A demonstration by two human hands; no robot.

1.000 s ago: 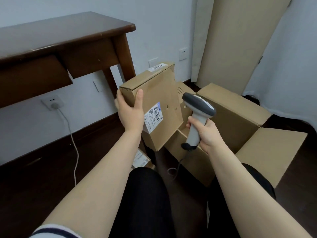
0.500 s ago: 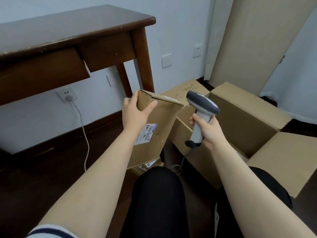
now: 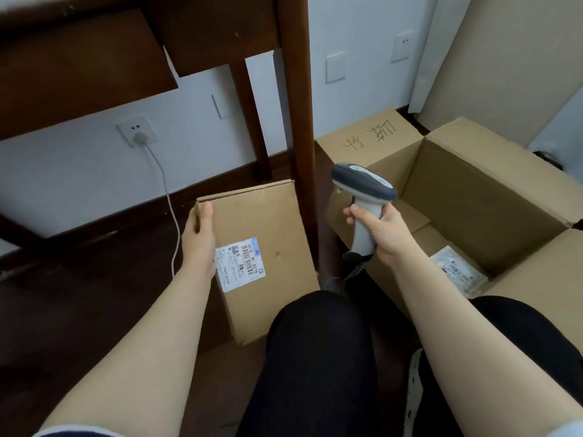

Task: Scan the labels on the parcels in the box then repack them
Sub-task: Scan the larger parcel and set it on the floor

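My left grip (image 3: 199, 244) is wrapped round the far left edge of the parcel (image 3: 268, 263), thumb on its top face, low over the floor (image 3: 79, 310) beside the table leg (image 3: 298, 121). Its label (image 3: 240, 264) faces up, near my left wrist, and the parcel's long axis runs away from me toward the wall. My right grip (image 3: 378, 230) is closed on the scanner (image 3: 362, 200) handle — the head points left and away, above the parcel's far right corner. The open box (image 3: 473, 197) lies to the right of the scanner, nearer my right hand — one flat packet (image 3: 457, 272) sits inside.
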